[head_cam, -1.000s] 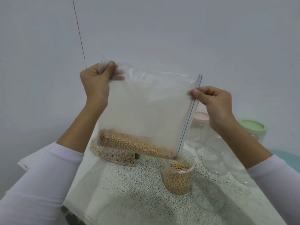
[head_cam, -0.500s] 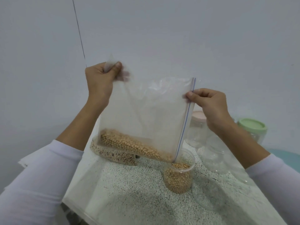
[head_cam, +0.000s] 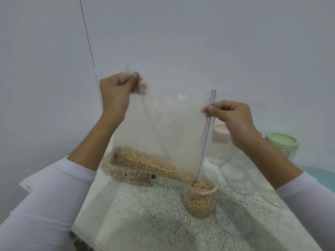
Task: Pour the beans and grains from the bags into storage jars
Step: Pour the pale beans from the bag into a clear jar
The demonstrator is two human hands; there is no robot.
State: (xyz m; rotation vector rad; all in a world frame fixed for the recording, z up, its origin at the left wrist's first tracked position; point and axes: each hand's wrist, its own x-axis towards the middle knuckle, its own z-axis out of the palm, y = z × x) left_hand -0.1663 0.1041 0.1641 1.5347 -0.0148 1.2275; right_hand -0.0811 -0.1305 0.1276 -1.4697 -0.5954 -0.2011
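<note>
I hold a clear zip bag (head_cam: 163,127) tilted, its blue-lined mouth pointing down to the right. My left hand (head_cam: 116,93) pinches the bag's upper left corner. My right hand (head_cam: 230,116) pinches the zip edge. Tan round beans (head_cam: 145,163) lie along the bag's lower edge and slide toward its lower right corner. That corner sits over an open clear jar (head_cam: 199,200), which is mostly full of the same beans.
A second bag of brownish grains (head_cam: 126,175) lies on the speckled table (head_cam: 145,223) behind the held bag. Clear jars stand at the right, one with a pink lid (head_cam: 220,130), one with a green lid (head_cam: 281,141). A clear lid (head_cam: 233,218) lies near the jar.
My right hand has dropped lower with the zip edge, tilting the bag more steeply. The beans have slid toward the jar, and the bag's mouth corner has come down to the jar's opening.
</note>
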